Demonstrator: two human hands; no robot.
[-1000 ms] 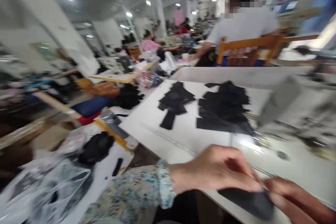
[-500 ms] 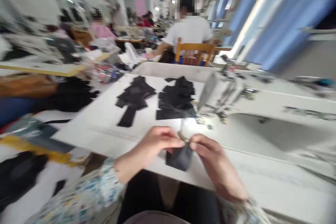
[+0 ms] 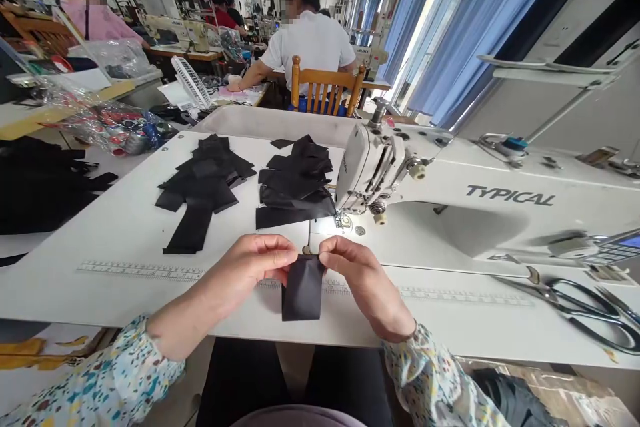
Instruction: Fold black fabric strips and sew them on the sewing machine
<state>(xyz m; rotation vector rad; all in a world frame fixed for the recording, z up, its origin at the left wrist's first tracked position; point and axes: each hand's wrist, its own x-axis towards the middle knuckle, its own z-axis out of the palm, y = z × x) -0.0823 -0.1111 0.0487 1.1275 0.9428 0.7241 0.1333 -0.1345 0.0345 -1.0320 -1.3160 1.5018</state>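
A small black fabric piece [image 3: 303, 290] hangs between my hands near the table's front edge. My left hand [image 3: 263, 259] pinches its upper left corner between thumb and fingers. At the upper right corner, my right hand [image 3: 350, 263] grips it the same way. Just beyond my fingertips is the needle area of a white sewing machine [image 3: 500, 197]. A pile of black fabric pieces [image 3: 295, 177] lies beside the needle, its front strip reaching toward the presser foot. Another black pile [image 3: 207, 177] spreads out farther left.
Scissors [image 3: 590, 310] lie at the right of the table, and a printed ruler strip [image 3: 150, 271] runs along its front. Plastic-wrapped items [image 3: 125, 123] and more black fabric [image 3: 45, 180] are at left. A person in white [image 3: 310, 47] sits ahead on a wooden chair [image 3: 327, 87].
My view has turned rightward and sharpened, bringing the scissors and thread cones into sight. Both hands still pinch the black fabric piece, which now hangs straighter and faces me.
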